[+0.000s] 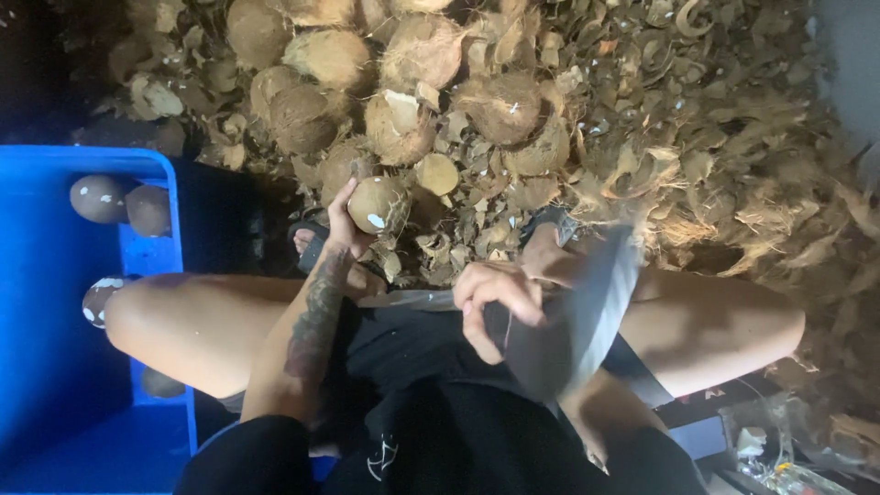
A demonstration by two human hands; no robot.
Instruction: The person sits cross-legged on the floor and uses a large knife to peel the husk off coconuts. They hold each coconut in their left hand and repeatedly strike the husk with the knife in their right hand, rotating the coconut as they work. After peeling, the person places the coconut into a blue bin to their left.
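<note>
My left hand (341,223) reaches forward and grips a brown, partly husked coconut (379,203) at the near edge of a pile. My right hand (498,302) is closed on the handle of a broad grey blade (587,312), a cleaver-like knife held over my right thigh; it looks blurred. I sit with knees spread, wearing black shorts.
A heap of coconuts (403,82) and loose husk pieces (715,137) covers the ground ahead and to the right. A blue plastic crate (55,302) stands at my left with several peeled coconuts (99,198) in it. Clutter lies at the lower right.
</note>
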